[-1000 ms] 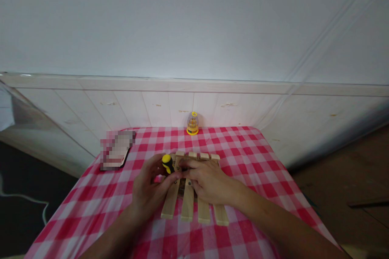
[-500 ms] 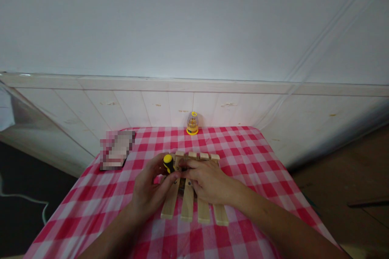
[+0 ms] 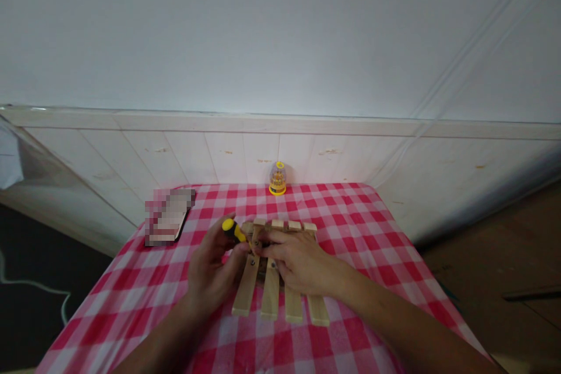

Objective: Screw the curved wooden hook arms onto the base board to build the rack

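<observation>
My left hand (image 3: 213, 272) is closed around a small screwdriver (image 3: 234, 230) with a yellow and black handle. Its handle leans up to the left, and its tip is hard to make out near the wood. In front of me on the table lies a slatted wooden piece (image 3: 270, 298), with several pale strips fanning towards me and screws in some of them. Across its middle rests my right hand (image 3: 302, 260), fingers bent onto the strips and gripping the piece. The hand hides much of the centre.
A red and white checked cloth (image 3: 350, 257) covers the table. At the back stands a yellow-based clear case (image 3: 277, 180) by the white wall panelling (image 3: 228, 158). A blurred-out flat phone-like thing (image 3: 170, 219) lies at the back left.
The screwdriver handle has tipped over to the left, and my left hand has shifted slightly left with it. My right hand and the wooden piece have stayed put.
</observation>
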Tool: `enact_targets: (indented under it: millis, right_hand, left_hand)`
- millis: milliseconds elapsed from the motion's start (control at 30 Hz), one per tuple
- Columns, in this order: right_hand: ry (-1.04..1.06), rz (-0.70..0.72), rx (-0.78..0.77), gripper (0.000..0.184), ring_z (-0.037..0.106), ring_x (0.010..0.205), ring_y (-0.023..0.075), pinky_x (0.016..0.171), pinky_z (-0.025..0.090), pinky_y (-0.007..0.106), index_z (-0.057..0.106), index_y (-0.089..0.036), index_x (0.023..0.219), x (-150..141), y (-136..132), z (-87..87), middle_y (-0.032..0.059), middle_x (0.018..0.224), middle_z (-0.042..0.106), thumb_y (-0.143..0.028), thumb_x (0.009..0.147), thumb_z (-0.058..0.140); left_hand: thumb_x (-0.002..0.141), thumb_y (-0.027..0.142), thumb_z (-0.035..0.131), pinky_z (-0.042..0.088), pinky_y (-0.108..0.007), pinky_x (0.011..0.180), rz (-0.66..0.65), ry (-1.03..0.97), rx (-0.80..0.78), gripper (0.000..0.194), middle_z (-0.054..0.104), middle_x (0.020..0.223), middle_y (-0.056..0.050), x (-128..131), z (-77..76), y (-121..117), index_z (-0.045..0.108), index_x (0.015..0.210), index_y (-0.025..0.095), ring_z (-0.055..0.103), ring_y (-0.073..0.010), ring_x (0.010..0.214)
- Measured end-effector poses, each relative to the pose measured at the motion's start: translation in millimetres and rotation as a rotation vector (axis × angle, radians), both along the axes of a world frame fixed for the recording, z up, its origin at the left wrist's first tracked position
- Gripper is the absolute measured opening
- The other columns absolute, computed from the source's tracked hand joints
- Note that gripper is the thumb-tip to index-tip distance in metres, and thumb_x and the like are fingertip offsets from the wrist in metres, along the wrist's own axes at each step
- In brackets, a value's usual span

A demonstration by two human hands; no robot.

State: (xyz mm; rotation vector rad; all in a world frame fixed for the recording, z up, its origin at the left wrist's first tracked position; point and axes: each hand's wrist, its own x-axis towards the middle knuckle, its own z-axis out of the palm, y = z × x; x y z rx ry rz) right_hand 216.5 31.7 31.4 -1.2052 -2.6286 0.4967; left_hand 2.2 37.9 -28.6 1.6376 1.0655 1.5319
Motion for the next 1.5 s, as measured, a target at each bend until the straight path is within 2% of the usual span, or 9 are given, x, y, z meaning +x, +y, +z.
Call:
enact_targets:
  millis: [100, 233, 533, 633, 800, 1033, 1300, 1500]
  right_hand:
    - [0.002, 0.004, 0.013, 0.033, 0.066, 0.101, 0.0199, 0.070, 0.040, 0.033, 0.077, -0.024, 0.112, -0.2, -0.1, 0.3, 0.0022, 0.123, 0.072, -0.009, 0.092, 0.055]
    - [0.007, 0.003, 0.030, 0.032, 0.065, 0.101, 0.0199, 0.069, 0.039, 0.033, 0.078, -0.024, 0.109, -0.2, -0.2, -0.3, 0.0020, 0.119, 0.072, -0.009, 0.092, 0.055]
    - [-0.001, -0.005, 0.018, 0.032, 0.065, 0.101, 0.0204, 0.070, 0.041, 0.033, 0.078, -0.026, 0.111, -0.1, -0.7, -1.0, 0.0020, 0.123, 0.071, -0.011, 0.092, 0.056]
    - [-0.003, -0.007, 0.016, 0.034, 0.065, 0.102, 0.0207, 0.070, 0.042, 0.032, 0.077, -0.027, 0.114, -0.4, -0.3, -2.0, 0.0027, 0.125, 0.071, -0.011, 0.093, 0.055]
    - [0.000, -0.014, 0.027, 0.037, 0.066, 0.104, 0.0217, 0.072, 0.042, 0.034, 0.077, -0.028, 0.117, -1.1, 0.0, -2.7, 0.0017, 0.124, 0.072, -0.012, 0.094, 0.054]
    - [-0.002, -0.013, 0.031, 0.035, 0.067, 0.103, 0.0215, 0.069, 0.040, 0.033, 0.077, -0.025, 0.112, -0.5, -0.7, -2.5, 0.0008, 0.125, 0.072, -0.010, 0.093, 0.053]
    - [-0.020, -0.015, 0.040, 0.033, 0.066, 0.101, 0.0215, 0.067, 0.037, 0.033, 0.077, -0.025, 0.109, -0.5, -0.8, -0.5, 0.0009, 0.121, 0.073, -0.010, 0.091, 0.053]
    - [-0.005, -0.003, 0.021, 0.030, 0.066, 0.102, 0.0206, 0.068, 0.038, 0.034, 0.077, -0.024, 0.108, -0.5, -0.2, 0.0, 0.0014, 0.122, 0.072, -0.011, 0.092, 0.055]
  left_hand:
    - [0.087, 0.029, 0.079, 0.067, -0.028, 0.073, 0.096, -0.098, 0.017, 0.047, 0.079, 0.096, -0.004, 7.6, 4.7, 3.1, 0.060, 0.130, 0.022, 0.080, -0.0192, 0.083]
    - [0.086, 0.030, 0.078, 0.067, -0.028, 0.072, 0.111, -0.075, 0.025, 0.045, 0.079, 0.096, -0.003, 11.1, 6.4, 5.4, 0.060, 0.126, 0.022, 0.080, -0.0192, 0.083]
    - [0.086, 0.032, 0.079, 0.067, -0.032, 0.075, 0.087, 0.004, 0.022, 0.045, 0.080, 0.101, -0.005, 6.9, -8.4, 9.2, 0.060, 0.126, 0.022, 0.080, -0.0208, 0.085]
    - [0.083, 0.033, 0.081, 0.066, -0.031, 0.072, 0.115, 0.060, 0.016, 0.037, 0.080, 0.093, -0.003, 6.3, -7.4, 11.0, 0.063, 0.113, 0.021, 0.079, -0.0203, 0.081]
    - [0.082, 0.040, 0.079, 0.064, -0.030, 0.066, 0.153, 0.190, -0.037, 0.026, 0.078, 0.081, -0.003, 6.6, 3.2, 9.8, 0.066, 0.092, 0.020, 0.076, -0.0199, 0.071]
    - [0.088, 0.041, 0.074, 0.063, -0.031, 0.069, 0.123, 0.272, 0.018, 0.023, 0.079, 0.086, -0.005, 1.9, 4.5, 10.6, 0.072, 0.096, 0.020, 0.077, -0.0221, 0.077]
    - [0.094, 0.033, 0.068, 0.063, -0.031, 0.074, 0.072, 0.299, 0.083, 0.020, 0.081, 0.094, -0.008, 1.6, 10.3, 9.2, 0.073, 0.106, 0.018, 0.079, -0.0224, 0.083]
    - [0.094, 0.034, 0.068, 0.064, -0.029, 0.072, 0.038, 0.239, 0.003, 0.021, 0.081, 0.094, -0.007, 0.1, 1.0, 8.1, 0.071, 0.109, 0.019, 0.079, -0.0213, 0.081]
